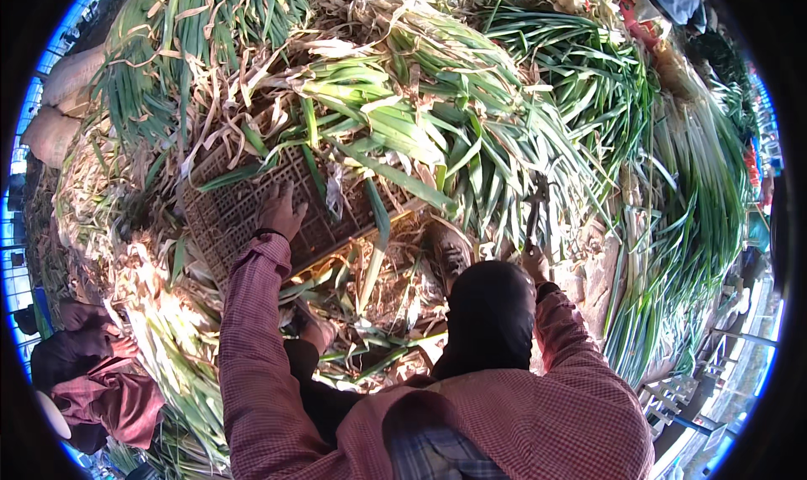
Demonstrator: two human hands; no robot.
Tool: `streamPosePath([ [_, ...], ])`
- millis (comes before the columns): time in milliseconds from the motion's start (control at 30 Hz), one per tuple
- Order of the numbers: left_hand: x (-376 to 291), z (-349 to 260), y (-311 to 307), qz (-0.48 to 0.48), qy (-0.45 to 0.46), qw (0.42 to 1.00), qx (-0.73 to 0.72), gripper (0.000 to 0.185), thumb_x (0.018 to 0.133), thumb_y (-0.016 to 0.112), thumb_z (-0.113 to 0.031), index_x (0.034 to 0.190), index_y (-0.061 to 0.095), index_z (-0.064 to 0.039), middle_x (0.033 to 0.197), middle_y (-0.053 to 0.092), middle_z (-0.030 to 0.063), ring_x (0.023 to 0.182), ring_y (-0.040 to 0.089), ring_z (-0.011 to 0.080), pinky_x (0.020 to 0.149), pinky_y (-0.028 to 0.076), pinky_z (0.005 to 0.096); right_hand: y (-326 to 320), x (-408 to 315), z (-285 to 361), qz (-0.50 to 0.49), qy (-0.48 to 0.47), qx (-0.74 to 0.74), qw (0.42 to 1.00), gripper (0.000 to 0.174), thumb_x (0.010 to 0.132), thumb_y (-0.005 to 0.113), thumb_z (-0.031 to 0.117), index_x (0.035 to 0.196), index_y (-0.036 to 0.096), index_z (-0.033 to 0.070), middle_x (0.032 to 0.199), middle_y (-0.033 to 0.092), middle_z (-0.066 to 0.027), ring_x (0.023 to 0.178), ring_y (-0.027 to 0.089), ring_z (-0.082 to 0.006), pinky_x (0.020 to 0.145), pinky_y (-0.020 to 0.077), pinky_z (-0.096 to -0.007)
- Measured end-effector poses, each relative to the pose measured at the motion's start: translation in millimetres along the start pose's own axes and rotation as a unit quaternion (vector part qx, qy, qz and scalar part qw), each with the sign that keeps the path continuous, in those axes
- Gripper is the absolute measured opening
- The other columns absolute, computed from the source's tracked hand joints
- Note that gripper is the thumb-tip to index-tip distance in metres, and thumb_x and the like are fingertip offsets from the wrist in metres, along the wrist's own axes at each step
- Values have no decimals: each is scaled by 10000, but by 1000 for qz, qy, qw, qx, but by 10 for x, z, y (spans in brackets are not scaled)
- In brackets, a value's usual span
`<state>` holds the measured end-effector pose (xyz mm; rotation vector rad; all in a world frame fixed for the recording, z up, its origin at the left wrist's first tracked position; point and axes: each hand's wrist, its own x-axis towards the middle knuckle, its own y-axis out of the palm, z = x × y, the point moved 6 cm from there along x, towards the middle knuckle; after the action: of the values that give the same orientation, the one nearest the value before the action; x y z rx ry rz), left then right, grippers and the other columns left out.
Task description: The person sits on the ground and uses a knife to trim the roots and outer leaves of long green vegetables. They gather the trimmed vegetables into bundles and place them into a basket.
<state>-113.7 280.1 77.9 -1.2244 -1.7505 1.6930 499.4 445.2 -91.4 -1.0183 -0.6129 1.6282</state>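
Observation:
My left hand point(284, 212) rests palm down, fingers apart, on a brown plastic lattice crate point(227, 218), and grips nothing. The crate is tilted, with loose green leaves and dry husks across it. Just beyond it lies a pale-stemmed bundle of leek-like plants point(372, 108). On the right, my right hand point(534, 262) is closed around a dark, narrow tool point(539, 209), which points away from me into green leaves. Its exact kind is unclear among the leaves. My knee hides part of the ground between my hands.
Heaped leek-like plants point(693, 228) run along the right side, and another green pile point(214, 32) stands at the far left. Filled sacks point(69, 89) sit at the left edge. Another person point(94, 379) is at lower left. Dry leaves point(397, 291) litter the ground.

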Motion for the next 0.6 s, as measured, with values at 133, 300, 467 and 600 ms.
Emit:
streamPosePath([
  [133,361,97,275,-142,61,987,38,652,823,644,-397,1377,451,-114,1464,354,169,1309,379,370,1080,308,513,-255,356,1008,-114,-211,122,963,512,885,598,147,1357,454,10,1198,596,-208,1037,592,-261,879,477,-368],
  [300,218,200,330,-233,71,969,25,626,784,688,-354,1331,497,-117,1449,373,138,1352,311,356,1124,229,522,-356,342,4108,68,-355,39,932,708,801,727,303,1372,423,14,1304,532,-217,1231,495,-347,1034,393,-392],
  [467,279,164,327,-216,62,974,-27,632,773,701,-365,1318,509,-108,1459,357,125,1360,292,343,1126,227,511,722,663,5806,72,-538,-121,831,911,747,727,429,1456,287,63,1419,384,-248,1360,310,-410,1094,288,-497],
  [600,323,177,319,-172,47,983,-39,625,773,701,-428,1301,529,-142,1462,346,91,1383,262,302,1111,226,558,1515,1100,6574,125,-508,-232,820,1055,709,735,496,1497,163,89,1512,208,-277,1421,137,-443,1125,153,-576],
])
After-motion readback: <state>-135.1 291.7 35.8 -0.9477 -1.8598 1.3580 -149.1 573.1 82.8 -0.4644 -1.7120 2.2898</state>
